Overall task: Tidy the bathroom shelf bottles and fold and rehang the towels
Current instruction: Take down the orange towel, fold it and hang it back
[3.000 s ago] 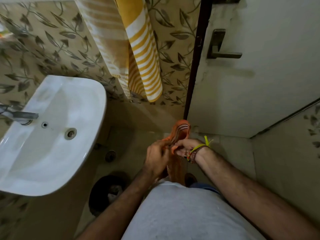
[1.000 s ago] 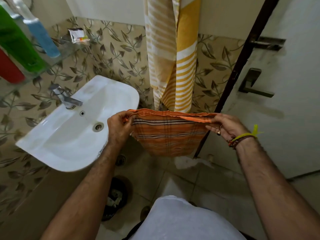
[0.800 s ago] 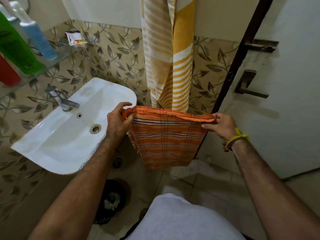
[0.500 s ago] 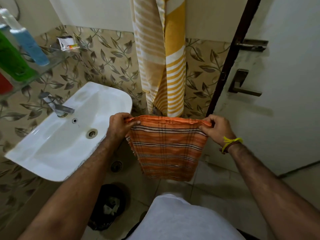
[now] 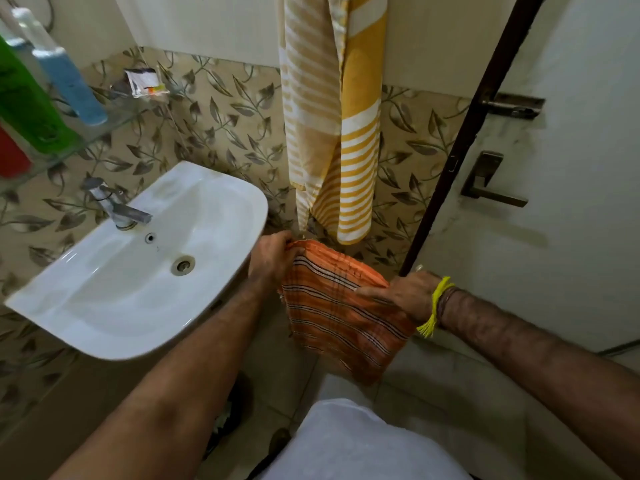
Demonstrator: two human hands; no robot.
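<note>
Left hand [image 5: 269, 258] fingers pinch the orange towel [image 5: 341, 308] corner; right hand [image 5: 403, 295] fingers clamp its opposite edge.

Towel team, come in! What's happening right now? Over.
Left hand and right hand both grip the orange towel, folded, held in the air. Yellow towel hangs behind. Nothing blocking.

Glass shelf [image 5: 114, 123] with bottles [image 5: 69, 84] (green, blue, red)

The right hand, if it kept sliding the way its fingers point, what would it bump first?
The right hand points leftward across the orange towel it holds. Past the cloth, it would probably meet the left hand or that forearm first, with the sink behind. Depth is hard to judge.
</note>
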